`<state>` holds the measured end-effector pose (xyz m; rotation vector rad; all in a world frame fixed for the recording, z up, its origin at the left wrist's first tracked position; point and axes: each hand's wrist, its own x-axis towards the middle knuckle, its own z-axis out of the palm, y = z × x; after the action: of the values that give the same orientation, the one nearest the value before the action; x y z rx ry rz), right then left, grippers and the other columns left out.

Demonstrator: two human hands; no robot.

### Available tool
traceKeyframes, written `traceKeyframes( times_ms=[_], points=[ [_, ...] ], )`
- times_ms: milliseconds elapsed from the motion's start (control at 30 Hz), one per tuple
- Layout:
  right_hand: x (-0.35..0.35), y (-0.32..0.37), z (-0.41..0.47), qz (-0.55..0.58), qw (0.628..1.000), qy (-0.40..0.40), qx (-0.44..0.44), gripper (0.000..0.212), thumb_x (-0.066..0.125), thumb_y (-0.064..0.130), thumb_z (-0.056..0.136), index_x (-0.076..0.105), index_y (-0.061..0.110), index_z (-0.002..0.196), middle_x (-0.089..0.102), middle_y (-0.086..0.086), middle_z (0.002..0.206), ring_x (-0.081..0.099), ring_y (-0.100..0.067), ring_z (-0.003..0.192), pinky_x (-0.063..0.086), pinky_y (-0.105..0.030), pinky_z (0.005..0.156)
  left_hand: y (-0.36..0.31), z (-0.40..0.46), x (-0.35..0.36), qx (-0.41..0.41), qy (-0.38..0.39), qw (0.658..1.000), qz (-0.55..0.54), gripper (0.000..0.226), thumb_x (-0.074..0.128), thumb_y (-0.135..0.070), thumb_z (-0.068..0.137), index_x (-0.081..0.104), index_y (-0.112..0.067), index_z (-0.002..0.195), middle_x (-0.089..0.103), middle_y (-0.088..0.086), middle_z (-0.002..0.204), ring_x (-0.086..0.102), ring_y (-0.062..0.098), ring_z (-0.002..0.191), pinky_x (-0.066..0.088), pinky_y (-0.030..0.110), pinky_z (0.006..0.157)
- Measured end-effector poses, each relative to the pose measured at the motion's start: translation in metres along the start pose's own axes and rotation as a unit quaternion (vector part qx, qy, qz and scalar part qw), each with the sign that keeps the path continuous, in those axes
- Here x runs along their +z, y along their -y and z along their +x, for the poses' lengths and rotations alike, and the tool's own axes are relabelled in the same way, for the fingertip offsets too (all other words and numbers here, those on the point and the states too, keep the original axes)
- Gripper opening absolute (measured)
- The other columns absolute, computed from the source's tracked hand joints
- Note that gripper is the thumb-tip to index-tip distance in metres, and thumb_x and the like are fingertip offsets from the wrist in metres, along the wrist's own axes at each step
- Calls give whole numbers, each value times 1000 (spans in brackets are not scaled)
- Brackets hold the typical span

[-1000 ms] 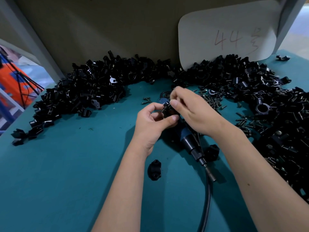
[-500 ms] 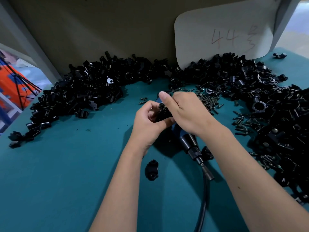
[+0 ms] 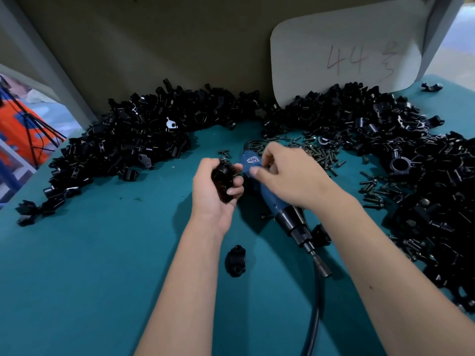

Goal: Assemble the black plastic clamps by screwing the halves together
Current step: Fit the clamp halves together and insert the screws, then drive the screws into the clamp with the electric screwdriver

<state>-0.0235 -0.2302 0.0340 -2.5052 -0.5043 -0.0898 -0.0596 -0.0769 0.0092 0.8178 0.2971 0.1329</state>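
Note:
My left hand (image 3: 212,201) grips a black plastic clamp (image 3: 223,182) just above the teal table (image 3: 77,278). My right hand (image 3: 290,176) hovers a little to its right with fingers curled over the blue electric screwdriver (image 3: 272,201), which lies on the table. Whether those fingers pinch a screw is hidden. A single clamp half (image 3: 235,260) lies below my left wrist. Loose screws (image 3: 321,152) are scattered behind my right hand.
A big heap of black clamp halves (image 3: 133,140) curves along the back left, another heap (image 3: 424,176) fills the right side. More screws (image 3: 375,191) lie right of my forearm. The screwdriver's black cable (image 3: 316,304) runs toward me. A white card (image 3: 347,50) leans on the back wall.
My hands have come apart: the right hand drew away to the right off the clamp, and the left hand turned the clamp and keeps hold of it.

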Motion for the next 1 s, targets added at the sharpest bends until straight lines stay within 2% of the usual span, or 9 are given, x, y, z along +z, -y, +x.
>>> traceKeyframes(
  times_ms=[100, 200, 267, 367, 500, 600, 733, 867, 1000],
  points=[
    [9, 5, -4, -117, 992, 25, 41, 69, 75, 68, 78, 45, 18, 114, 54, 1, 92, 54, -28, 80, 39, -36, 65, -5, 2, -7, -16, -10, 999, -34, 19, 42, -26, 99, 41, -12, 86, 56, 11, 71, 41, 16, 52, 28, 18, 39],
    [12, 7, 0, -136, 989, 12, 63, 63, 83, 57, 74, 49, 14, 104, 59, -3, 91, 58, -30, 79, 43, -35, 65, -7, 3, -11, -33, 0, 999, -21, 21, 39, -30, 98, 34, -16, 83, 46, 5, 64, 37, 14, 48, 26, 18, 35],
    [6, 2, 2, -69, 993, 31, 95, 54, 87, 54, 73, 61, 11, 95, 67, -2, 85, 66, -26, 77, 52, -35, 65, -8, 3, -12, -47, 13, 999, -8, 23, 39, -31, 97, 32, -19, 79, 37, 0, 61, 31, 11, 45, 21, 18, 32],
    [-9, -14, 3, 189, 972, 35, 137, 39, 91, 48, 72, 75, 16, 87, 77, 0, 75, 74, -18, 68, 58, -32, 65, -9, 3, -14, -63, 37, 997, 17, 27, 39, -32, 96, 35, -19, 72, 31, -2, 60, 24, 8, 42, 15, 19, 31],
    [-29, -31, 2, 497, 848, -40, 180, 60, 85, 54, 67, 73, 5, 101, 78, -4, 83, 73, -18, 75, 60, -33, 77, -11, 3, -16, -100, 82, 991, 45, 36, 39, -33, 96, 39, -17, 63, 30, -1, 61, 23, 8, 41, 16, 18, 30],
    [-39, -31, 0, 674, 716, -75, 162, 68, 84, 52, 71, 61, 7, 117, 77, -1, 82, 76, -16, 75, 62, -31, 77, -10, 1, -15, -115, 123, 982, 91, 41, 37, -33, 97, 42, -16, 60, 31, -1, 59, 23, 7, 40, 17, 17, 30],
    [-44, -21, 3, 840, 520, -129, 93, 47, 81, 34, 89, 49, 11, 116, 62, -6, 87, 64, -16, 72, 57, -28, 72, -5, -2, -10, 29, 98, 969, 225, 14, 47, -27, 88, 43, -20, 77, 38, 0, 56, 26, 9, 39, 18, 17, 33],
    [-42, -15, 4, 767, 574, -268, 102, 42, 78, 23, 92, 44, 13, 117, 55, -1, 73, 54, -15, 57, 48, -28, 55, 2, 0, -13, 134, 81, 909, 387, 13, 50, -31, 79, 41, -21, 82, 40, -4, 63, 36, 13, 49, 31, 23, 47],
    [-47, -11, 0, 735, 578, -343, 90, 39, 75, 19, 91, 43, 12, 111, 51, -1, 67, 49, -16, 53, 45, -28, 53, 9, 4, -21, 163, 89, 859, 478, 18, 50, -41, 79, 43, -25, 83, 43, -10, 69, 39, 18, 67, 33, 43, 61]
  ],
)
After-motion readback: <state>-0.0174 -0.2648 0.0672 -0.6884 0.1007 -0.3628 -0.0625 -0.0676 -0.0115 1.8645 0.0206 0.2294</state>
